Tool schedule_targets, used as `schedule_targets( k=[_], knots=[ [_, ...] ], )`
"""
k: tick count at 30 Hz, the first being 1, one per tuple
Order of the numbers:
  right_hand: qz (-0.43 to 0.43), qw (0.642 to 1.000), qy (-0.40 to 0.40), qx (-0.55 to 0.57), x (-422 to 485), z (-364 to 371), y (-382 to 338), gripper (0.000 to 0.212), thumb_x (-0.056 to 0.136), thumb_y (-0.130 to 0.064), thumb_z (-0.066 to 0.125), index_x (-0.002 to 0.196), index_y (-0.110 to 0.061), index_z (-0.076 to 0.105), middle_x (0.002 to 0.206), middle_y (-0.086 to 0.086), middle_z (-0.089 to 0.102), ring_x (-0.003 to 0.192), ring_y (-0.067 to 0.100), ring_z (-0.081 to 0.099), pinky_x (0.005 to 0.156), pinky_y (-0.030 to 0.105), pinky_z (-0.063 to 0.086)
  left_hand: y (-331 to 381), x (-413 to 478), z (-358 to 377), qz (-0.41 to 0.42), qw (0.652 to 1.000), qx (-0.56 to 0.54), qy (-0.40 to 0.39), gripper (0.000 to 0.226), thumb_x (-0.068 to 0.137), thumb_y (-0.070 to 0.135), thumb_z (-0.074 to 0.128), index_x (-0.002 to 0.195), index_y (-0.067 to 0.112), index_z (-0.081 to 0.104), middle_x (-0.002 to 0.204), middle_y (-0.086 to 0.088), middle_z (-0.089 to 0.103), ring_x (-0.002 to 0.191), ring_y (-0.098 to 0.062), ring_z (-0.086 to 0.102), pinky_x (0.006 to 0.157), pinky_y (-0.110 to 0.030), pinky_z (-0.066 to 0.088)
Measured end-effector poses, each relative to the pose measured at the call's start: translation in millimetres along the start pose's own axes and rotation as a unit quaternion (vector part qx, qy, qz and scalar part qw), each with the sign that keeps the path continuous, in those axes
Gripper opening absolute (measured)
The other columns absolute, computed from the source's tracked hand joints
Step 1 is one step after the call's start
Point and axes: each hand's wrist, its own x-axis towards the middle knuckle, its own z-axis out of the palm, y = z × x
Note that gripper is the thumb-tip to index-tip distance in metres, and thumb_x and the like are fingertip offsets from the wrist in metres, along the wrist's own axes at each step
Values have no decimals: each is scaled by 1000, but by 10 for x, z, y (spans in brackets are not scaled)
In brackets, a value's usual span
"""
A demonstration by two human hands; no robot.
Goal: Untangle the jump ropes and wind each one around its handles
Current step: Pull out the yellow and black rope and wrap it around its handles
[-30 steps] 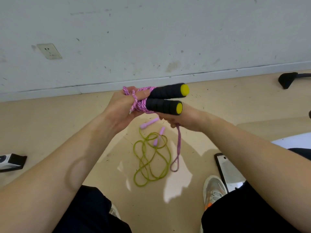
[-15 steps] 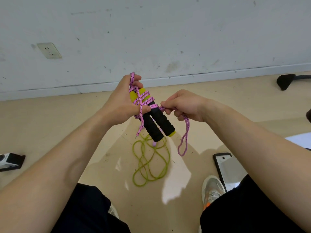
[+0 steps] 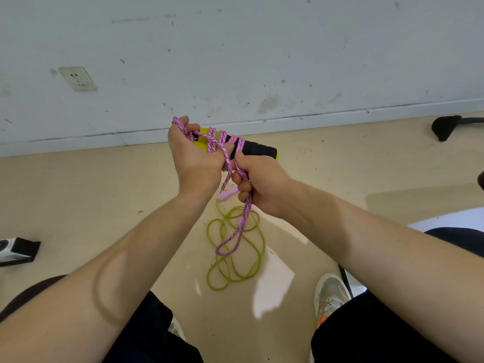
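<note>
Handles point(image 3: 258, 149) were hanging toward 5 o'clock, now they lie pointing at 3 o'clock, so another turn of pink rope point(image 3: 222, 138) looks done. Left hand point(image 3: 195, 158) grips the yellow end, right hand point(image 3: 262, 179) clutches the short leftover loop. Green rope point(image 3: 208, 231) waits on the floor at 6 o'clock.
</note>
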Motion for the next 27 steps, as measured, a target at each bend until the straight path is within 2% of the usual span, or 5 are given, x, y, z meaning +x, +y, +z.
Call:
schedule_targets(
  k=[7, 11, 16, 21, 27],
  knots=[
    [-162, 964, 73, -199, -6, 34, 129, 41, 105, -25, 42, 80, -3, 65, 55, -1, 56, 42, 13, 41, 48, 26, 37, 22, -12, 55, -62, 997, -45, 1, 89, 74, 10, 87, 143, 9, 33, 131, -4, 46, 91, 12, 54, 54, -2, 43],
    [-204, 932, 81, -290, -11, 81, 223, 33, 102, -13, 36, 90, -6, 65, 66, -2, 60, 66, 24, 65, 58, 30, 42, 47, 29, 56, -76, 995, -61, 6, 99, 68, 21, 92, 144, 9, 30, 132, -3, 43, 105, 5, 57, 61, -3, 45],
    [-157, 942, 45, -292, -24, 93, 306, 32, 103, -17, 35, 96, -11, 65, 66, 0, 59, 51, 13, 50, 49, 30, 48, -12, 97, 24, -89, 995, -46, 0, 106, 60, 36, 95, 142, 16, 30, 131, 0, 46, 119, -15, 54, 100, -31, 51],
    [-79, 974, -31, -211, 86, -107, 336, 41, 104, -42, 45, 88, -12, 68, 62, -3, 41, 44, 10, 29, 47, 27, 32, -53, 225, -58, -200, 969, -140, -37, 106, 58, 29, 96, 142, 10, 33, 126, -3, 53, 104, -16, 63, 75, -34, 61],
    [-41, 959, -93, -264, 179, -510, 109, 25, 103, -28, 51, 94, -10, 65, 58, -9, 34, 51, 11, 24, 46, 24, 27, -18, 349, -273, -188, 963, -122, -148, 119, 54, 35, 96, 146, -4, 32, 137, -25, 50, 80, -12, 59, 57, -22, 52]
  ],
)
